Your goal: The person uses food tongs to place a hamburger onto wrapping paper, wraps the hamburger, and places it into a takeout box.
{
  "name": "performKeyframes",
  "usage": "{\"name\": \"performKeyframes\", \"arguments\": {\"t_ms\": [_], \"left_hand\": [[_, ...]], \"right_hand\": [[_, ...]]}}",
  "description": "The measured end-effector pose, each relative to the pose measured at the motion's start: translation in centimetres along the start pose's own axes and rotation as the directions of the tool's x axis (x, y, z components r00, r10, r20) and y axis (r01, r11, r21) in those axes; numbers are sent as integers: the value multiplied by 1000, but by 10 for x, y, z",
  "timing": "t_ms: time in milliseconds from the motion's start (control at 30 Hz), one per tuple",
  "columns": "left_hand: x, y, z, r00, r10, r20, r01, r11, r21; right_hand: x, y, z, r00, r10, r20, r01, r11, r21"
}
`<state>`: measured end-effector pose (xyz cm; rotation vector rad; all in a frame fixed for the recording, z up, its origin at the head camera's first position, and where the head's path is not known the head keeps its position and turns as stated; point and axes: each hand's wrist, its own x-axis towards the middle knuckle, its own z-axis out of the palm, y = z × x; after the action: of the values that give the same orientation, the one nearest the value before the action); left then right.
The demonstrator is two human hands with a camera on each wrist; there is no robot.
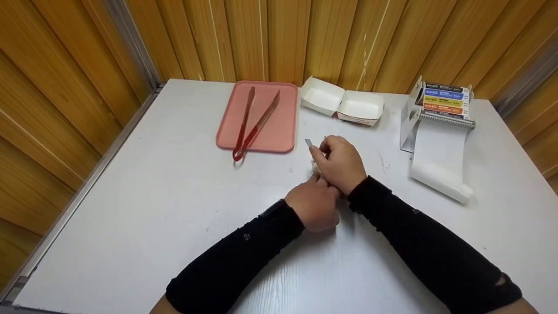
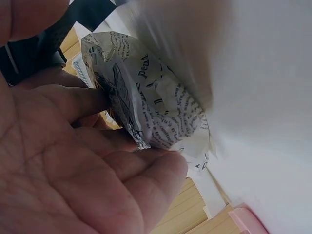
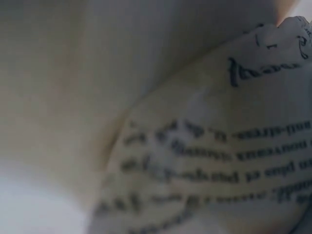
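At twelve o'clock from the left hand [image 1: 312,206] gripping it, the packet [image 2: 163,105] could, if pressure slackens, spring open and foul the strip [image 1: 308,142] at ten from the right hand [image 1: 343,164], whose grip I can't tell.

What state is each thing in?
Paper: crumpled, between the hands; contents hidden
Left hand: fingers bent against the paper
Right hand: fingers bent, strip at thumb tip
Tongs: spread, handle end past tray's near edge
Tray: flat, under tongs
Box: open, lid folded back
Dispenser: upright, sheet pulled out
Sheet: far end curled, on table
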<state>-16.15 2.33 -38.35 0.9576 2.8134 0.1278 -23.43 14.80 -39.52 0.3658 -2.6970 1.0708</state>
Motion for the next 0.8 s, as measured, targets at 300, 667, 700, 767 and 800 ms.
{"name": "performKeyframes", "arguments": {"t_ms": [300,667,700,767,800], "left_hand": [[7,-31,-11,993,107,46,-88,947,-310],[26,-75,0,969,-245,-12,51,247,-968],[27,-75,1,962,-273,13,54,143,-988],[29,-75,1,949,-312,53,59,9,-998],[30,-74,0,943,-326,64,61,-19,-998]], "right_hand": [[1,5,1,999,6,-35,-6,1000,22],[-1,3,3,999,43,-21,-43,999,0],[-1,3,3,999,44,-20,-44,999,-10],[0,2,4,999,39,-20,-40,999,-32],[0,2,4,999,34,-22,-35,999,-42]]}}
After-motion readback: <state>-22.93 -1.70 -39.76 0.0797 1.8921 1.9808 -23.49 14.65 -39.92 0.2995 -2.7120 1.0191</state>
